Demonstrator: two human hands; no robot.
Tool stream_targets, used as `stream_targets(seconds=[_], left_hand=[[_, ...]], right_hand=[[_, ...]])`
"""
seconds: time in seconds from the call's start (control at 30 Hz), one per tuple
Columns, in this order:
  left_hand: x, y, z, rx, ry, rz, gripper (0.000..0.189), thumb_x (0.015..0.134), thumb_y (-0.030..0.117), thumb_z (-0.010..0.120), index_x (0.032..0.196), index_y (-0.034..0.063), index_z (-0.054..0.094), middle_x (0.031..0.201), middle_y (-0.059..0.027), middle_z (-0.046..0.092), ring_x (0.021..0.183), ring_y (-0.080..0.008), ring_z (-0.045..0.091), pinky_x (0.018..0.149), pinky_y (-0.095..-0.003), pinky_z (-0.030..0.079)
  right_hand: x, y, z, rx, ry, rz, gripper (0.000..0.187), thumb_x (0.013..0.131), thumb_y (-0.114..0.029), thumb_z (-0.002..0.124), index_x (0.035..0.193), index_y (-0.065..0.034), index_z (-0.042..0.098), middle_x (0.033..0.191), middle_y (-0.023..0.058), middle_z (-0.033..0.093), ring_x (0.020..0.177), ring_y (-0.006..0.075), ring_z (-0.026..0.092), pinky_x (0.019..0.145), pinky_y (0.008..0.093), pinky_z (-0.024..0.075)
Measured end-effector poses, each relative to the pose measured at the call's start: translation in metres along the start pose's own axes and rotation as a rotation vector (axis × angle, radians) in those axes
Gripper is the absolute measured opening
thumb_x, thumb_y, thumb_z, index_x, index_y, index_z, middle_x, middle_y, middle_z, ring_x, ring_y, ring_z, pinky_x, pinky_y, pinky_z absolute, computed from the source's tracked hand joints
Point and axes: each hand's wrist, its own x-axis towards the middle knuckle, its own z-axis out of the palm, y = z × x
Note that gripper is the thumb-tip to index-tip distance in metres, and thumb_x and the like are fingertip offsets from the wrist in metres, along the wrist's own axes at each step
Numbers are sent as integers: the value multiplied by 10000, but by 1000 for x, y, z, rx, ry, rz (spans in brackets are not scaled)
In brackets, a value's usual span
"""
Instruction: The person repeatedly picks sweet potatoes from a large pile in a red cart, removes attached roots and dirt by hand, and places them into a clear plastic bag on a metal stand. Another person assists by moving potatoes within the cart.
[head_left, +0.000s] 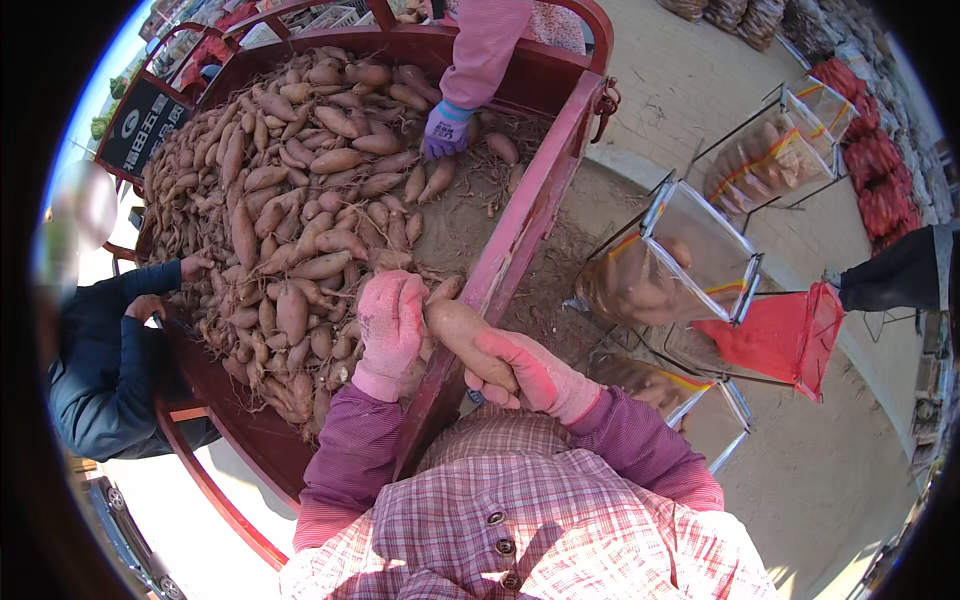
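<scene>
Before me a large heap of sweet potatoes (322, 161), many with thin roots, lies in a red metal cargo bed (517, 180). My right hand (536, 371), in a pink work glove, grips one long, brownish sweet potato (469, 341) over the bed's side wall. My left hand (391, 322), in a similar pink glove, is curled at that sweet potato's upper left end, just inside the wall. Whether its fingers pinch a root or the tip cannot be told. Loose sweet potatoes lie just beyond my left hand.
A co-worker's purple-gloved hand (448, 131) touches sweet potatoes across the bed. Another person's hands (196, 266) are at its left edge. At right stand framed clear bags (637, 277) holding sweet potatoes and a red bag (787, 337). Filled red sacks (874, 161) are stacked beyond.
</scene>
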Motion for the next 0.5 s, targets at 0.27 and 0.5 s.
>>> stream_targets(seconds=[0.27, 0.5], left_hand=[[12, -4, 38, -238, -201, -455, 628, 894, 203, 645, 1422, -12, 380, 1363, -219, 471, 1313, -271, 442, 1081, -354, 349], [-1, 16, 72, 336, -500, -302, 821, 825, 262, 635, 1477, -15, 221, 1188, -243, 530, 1082, -396, 536, 910, -459, 453]], right_hand=[[-54, 7, -99, 122, 542, -429, 398, 931, -391, 603, 1084, -25, 573, 864, 77, 615, 659, 163, 584, 567, 265, 485], [-131, -45, -224, -150, 1201, -554, 561, 852, -425, 711, 1232, -75, 491, 884, 30, 588, 697, 157, 585, 553, 283, 484]])
